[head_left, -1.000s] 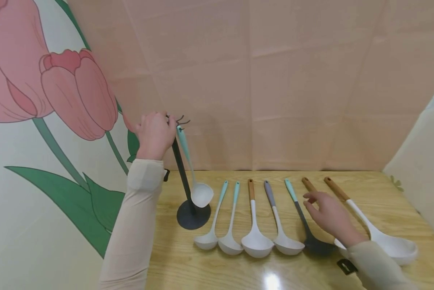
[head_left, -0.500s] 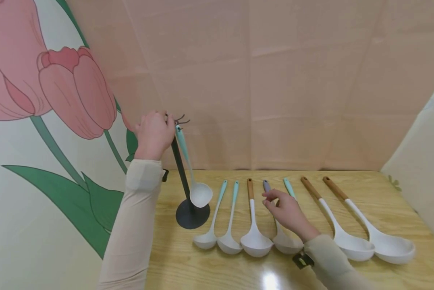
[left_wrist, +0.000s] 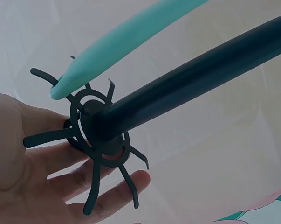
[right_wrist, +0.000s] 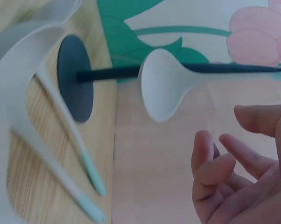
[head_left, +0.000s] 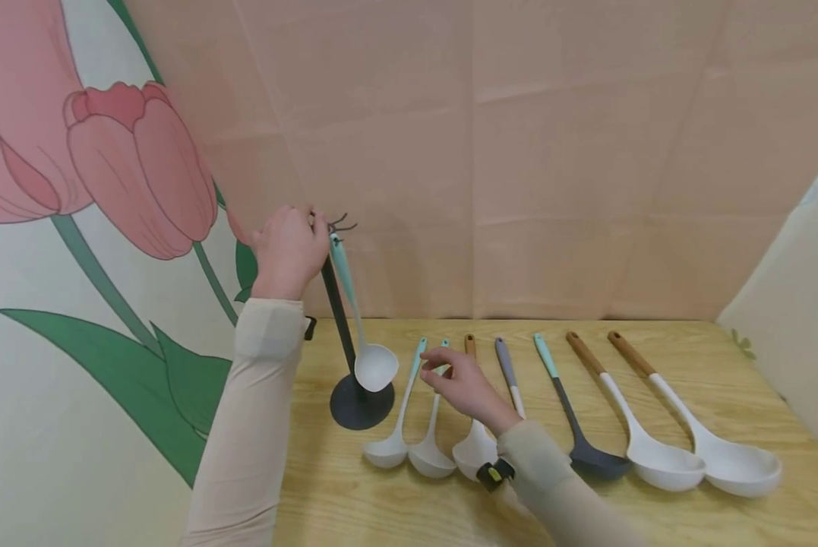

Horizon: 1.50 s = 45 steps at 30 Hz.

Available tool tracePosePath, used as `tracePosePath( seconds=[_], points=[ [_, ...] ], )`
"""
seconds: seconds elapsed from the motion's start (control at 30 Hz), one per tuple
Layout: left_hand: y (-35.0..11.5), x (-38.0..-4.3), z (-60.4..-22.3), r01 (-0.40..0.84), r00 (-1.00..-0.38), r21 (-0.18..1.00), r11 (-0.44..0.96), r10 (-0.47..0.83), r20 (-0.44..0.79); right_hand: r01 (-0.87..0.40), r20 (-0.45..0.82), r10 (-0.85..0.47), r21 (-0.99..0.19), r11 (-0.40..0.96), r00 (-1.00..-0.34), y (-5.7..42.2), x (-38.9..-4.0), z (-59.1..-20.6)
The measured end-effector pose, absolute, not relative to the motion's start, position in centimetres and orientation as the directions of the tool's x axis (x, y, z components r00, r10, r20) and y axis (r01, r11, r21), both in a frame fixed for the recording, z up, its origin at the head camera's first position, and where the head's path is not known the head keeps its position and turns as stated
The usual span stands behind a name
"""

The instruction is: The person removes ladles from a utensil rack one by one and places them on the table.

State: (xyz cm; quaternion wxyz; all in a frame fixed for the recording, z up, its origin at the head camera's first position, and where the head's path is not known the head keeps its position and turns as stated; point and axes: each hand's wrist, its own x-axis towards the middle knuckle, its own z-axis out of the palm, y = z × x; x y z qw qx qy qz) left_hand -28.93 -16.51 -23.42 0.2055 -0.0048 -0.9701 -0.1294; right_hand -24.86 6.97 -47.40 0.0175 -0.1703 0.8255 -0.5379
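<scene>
My left hand [head_left: 288, 251] holds the top of a black hook stand [head_left: 340, 323], its fingers behind the ring of hooks [left_wrist: 99, 161] in the left wrist view. From one hook hangs a white ladle [head_left: 376, 368] by its turquoise handle [left_wrist: 117, 46]. My right hand [head_left: 466, 387] holds nothing, its fingers loosely bent above the table. In the head view it overlaps the handles of a small turquoise-handled ladle [head_left: 431, 457] and a brown-handled white ladle [head_left: 472, 452]. Another small turquoise-handled ladle [head_left: 386, 451] lies between it and the stand's round base [head_left: 354, 410].
Rightward in the row on the wooden table [head_left: 354, 505] lie a grey-handled ladle [head_left: 506, 365], a dark ladle with a turquoise handle [head_left: 596, 462] and two large brown-handled white ladles, one in the middle [head_left: 664, 463] and one outermost [head_left: 743, 467]. A pink cloth [head_left: 552, 190] hangs behind.
My right hand has moved left across the row, from the brown-handled ladles at the right to the small turquoise-handled ones. The left hand stays on the stand.
</scene>
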Motion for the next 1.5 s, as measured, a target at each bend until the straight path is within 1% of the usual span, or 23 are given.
tracePosePath(
  seconds=[0.17,0.33,0.47,0.7,0.9,1.27,1.4,1.5],
  points=[
    [-16.5,-28.8,-23.3,0.063,-0.913,0.246,0.967,-0.043,0.405,-0.255,0.136,-0.370,-0.921,0.295,-0.919,4.6,-25.8,-46.7],
    [-16.4,-28.7,-23.2,0.059,-0.912,0.240,0.969,-0.045,0.407,-0.215,0.111,-0.429,-0.955,0.202,-0.896,2.8,-26.8,-46.2],
    [-16.4,-28.7,-23.1,0.048,-0.909,0.231,0.972,-0.053,0.414,-0.212,0.128,-0.476,-0.969,0.127,-0.870,1.5,-27.5,-45.9],
    [-16.4,-28.7,-23.3,0.045,-0.906,0.238,0.970,-0.060,0.418,-0.181,0.124,-0.531,-0.982,0.056,-0.838,0.0,-27.9,-45.9],
    [-16.5,-28.7,-23.4,0.036,-0.905,0.224,0.974,-0.063,0.420,-0.186,0.130,-0.566,-0.982,0.041,-0.814,-0.5,-28.1,-46.2],
    [-16.3,-28.6,-23.4,0.048,-0.897,0.223,0.974,-0.056,0.438,-0.157,0.122,-0.576,-0.987,0.012,-0.808,-1.0,-27.8,-46.4],
    [-16.2,-28.7,-23.4,0.046,-0.902,0.218,0.975,-0.054,0.429,-0.191,0.137,-0.572,-0.981,0.036,-0.809,-0.9,-27.6,-46.5],
    [-16.1,-28.6,-23.3,0.041,-0.907,0.210,0.977,-0.052,0.418,-0.234,0.161,-0.547,-0.970,0.065,-0.822,-0.8,-27.4,-46.5]
  ],
)
